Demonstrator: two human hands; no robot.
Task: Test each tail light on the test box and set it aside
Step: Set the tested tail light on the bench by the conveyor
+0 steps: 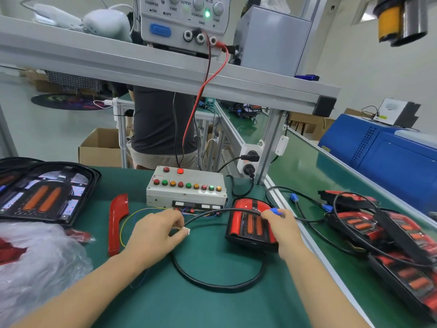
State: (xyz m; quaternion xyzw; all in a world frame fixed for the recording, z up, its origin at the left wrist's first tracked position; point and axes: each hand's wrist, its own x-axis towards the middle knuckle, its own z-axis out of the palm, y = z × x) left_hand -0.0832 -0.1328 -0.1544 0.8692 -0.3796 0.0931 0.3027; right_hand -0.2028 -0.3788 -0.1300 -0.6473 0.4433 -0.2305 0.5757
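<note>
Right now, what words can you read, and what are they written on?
All on the power supply on the shelf:
"COARSE"
"FINE"
"OUTPUT"
"ON"
"OFF"
"GND"
"−" and "+"
"电压"
"C.C", partly cut off

The small white labels on the test box are too blurred to read.

My bench in a pale workshop

I sit at a green mat (146, 304) under an aluminium shelf (165, 74) that carries a power supply (182, 20) and a grey box (272, 41). Beyond, a person (160, 124) in a dark shirt stands by a cardboard box (101, 147) on the pale floor (47, 129). To my right are a blue machine (390, 157) and a white wall (378, 74).
</note>
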